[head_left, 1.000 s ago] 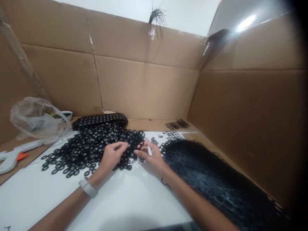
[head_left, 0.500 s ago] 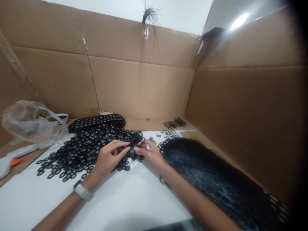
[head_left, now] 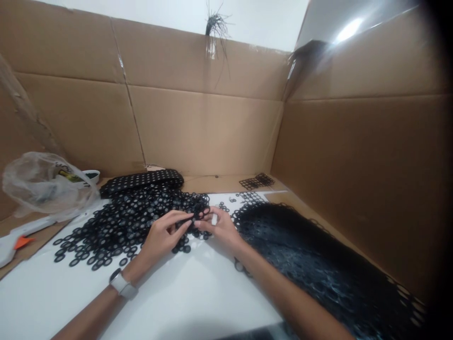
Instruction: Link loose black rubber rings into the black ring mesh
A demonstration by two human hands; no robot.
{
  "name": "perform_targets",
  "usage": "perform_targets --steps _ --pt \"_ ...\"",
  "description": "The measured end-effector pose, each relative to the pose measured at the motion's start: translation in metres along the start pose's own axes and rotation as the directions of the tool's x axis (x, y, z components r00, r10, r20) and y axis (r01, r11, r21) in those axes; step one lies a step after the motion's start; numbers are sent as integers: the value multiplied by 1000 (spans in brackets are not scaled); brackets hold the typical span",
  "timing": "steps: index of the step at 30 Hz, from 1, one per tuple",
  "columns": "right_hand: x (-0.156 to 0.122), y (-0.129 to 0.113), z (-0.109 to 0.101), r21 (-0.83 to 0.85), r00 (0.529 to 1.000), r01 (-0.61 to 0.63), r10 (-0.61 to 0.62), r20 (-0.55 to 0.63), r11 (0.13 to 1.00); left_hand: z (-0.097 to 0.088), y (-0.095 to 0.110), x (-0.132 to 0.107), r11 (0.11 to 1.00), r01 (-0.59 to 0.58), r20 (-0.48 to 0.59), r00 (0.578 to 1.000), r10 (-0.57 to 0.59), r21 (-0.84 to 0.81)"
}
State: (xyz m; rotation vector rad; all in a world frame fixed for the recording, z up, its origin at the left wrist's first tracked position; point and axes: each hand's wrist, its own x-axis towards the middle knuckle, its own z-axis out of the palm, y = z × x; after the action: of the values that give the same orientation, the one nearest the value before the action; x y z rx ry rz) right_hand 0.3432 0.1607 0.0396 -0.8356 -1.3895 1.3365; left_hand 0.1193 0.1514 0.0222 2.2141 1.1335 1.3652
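Roughly midway, by my read: you have a big spread of loose black rubber rings point(head_left: 116, 226) left of centre, and a large heap of webbed ring sheets point(head_left: 318, 264) running down to the lower right. I can't tell which heap is input and which is output, so take "midway" loosely. A stacked bundle of punched sheets point(head_left: 141, 180) sits behind the loose rings, and a small grid offcut point(head_left: 257, 181) lies on the cardboard floor at centre.

Your left hand point(head_left: 161, 236) comes in from the lower left, watch point(head_left: 122, 284) on the wrist, fingers curled, thumb and forefinger closed in a narrow pinch at the near edge of the ring pile. Your right hand point(head_left: 219, 226) comes in from the lower right, palm turned towards the left hand, fingertips also pinched tight. Both pinches meet on the same small ring piece point(head_left: 198, 218) just above centre, held just over the white table sheet point(head_left: 184, 302). Too small to say whether it's one ring or a joined few.

Far left: a clear plastic bag point(head_left: 38, 184), a small white bowl point(head_left: 90, 175), and a white tool with orange trigger point(head_left: 16, 241). Cardboard walls point(head_left: 212, 127) enclose the back and right.
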Motion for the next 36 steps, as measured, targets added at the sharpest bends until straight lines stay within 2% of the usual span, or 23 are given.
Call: perform_targets --steps 9,23,36 --pt "-2 -9 0 -93 999 35 -32 29 995 -1 1 0 1000 -17 73 997 19 -23" --pt "-4 -4 -1 -2 998 -52 52 40 999 -6 9 2 999 -22 162 986 28 -37" --pt "-3 2 -5 -1 990 -112 112 83 994 -10 10 2 997 -21 264 964 39 -69"
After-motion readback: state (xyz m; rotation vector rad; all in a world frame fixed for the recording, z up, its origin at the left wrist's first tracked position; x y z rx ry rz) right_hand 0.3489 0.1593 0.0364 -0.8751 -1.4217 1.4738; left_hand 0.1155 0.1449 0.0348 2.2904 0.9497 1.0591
